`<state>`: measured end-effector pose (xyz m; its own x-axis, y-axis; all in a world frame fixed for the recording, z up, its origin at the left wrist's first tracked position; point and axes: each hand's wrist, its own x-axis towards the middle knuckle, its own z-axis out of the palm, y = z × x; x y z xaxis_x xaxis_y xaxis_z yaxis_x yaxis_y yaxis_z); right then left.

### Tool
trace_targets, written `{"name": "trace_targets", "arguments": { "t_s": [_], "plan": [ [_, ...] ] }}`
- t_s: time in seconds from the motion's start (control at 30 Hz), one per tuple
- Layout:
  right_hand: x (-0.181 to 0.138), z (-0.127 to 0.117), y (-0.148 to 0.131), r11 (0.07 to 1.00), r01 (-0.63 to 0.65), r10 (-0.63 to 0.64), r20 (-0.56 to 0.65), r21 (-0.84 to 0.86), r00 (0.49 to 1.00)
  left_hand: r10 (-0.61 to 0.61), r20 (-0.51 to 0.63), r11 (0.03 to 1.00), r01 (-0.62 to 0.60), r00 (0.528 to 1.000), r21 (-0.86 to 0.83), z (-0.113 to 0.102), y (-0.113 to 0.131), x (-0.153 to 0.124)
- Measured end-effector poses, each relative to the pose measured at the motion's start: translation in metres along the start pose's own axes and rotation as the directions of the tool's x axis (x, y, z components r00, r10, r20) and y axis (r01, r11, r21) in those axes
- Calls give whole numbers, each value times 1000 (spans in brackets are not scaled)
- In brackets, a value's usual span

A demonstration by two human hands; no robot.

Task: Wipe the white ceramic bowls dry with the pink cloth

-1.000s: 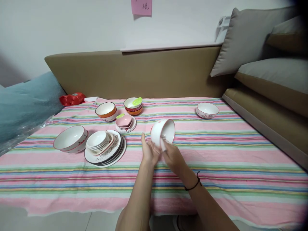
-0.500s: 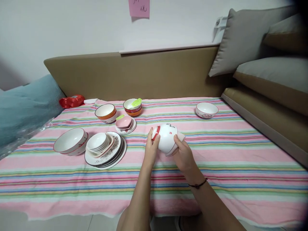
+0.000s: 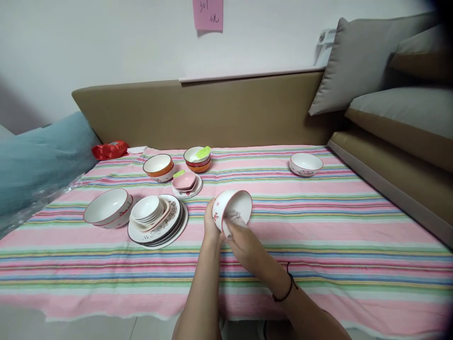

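A white bowl with a red rim and small red and dark marks is held tilted on its side above the cloth, its mouth facing right. My left hand grips it from the left and below; some of those fingers are hidden behind the bowl. My right hand is closed on a whitish wiping cloth that is pressed against the bowl's inside and folds over its near rim. To the left are stacked plates with small white bowls on top.
A striped tablecloth covers the surface. Around it stand a large bowl, an orange-rimmed bowl, a bowl stack, pink dishes and a single bowl. Cushions rise at right.
The bowl has turned from bottom-up to showing its inside and moved slightly left. My right hand has shifted left from the outside to the inside with the wiping cloth.
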<state>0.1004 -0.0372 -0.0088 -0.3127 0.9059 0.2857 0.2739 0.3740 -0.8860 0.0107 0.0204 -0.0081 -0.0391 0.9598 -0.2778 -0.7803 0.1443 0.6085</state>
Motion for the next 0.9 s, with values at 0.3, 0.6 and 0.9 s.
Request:
{"name": "trace_targets", "arguments": {
  "t_s": [0.3, 0.6, 0.9],
  "plan": [
    [-3, -1, -14, 935, -89, 159, -182, 343, 970, -50, -34, 998, 51, 998, 23, 10, -8, -4],
    [-3, 3, -28, 838, -45, 43, -17, -544, 999, -49, 16, 999, 49, 999, -20, 3, -9, -5],
    [-24, -16, -46, 687, -184, 534, -317, 703, 784, 199, 272, 918, -277, 941, 285, 9, -15, -34]
  ]
}}
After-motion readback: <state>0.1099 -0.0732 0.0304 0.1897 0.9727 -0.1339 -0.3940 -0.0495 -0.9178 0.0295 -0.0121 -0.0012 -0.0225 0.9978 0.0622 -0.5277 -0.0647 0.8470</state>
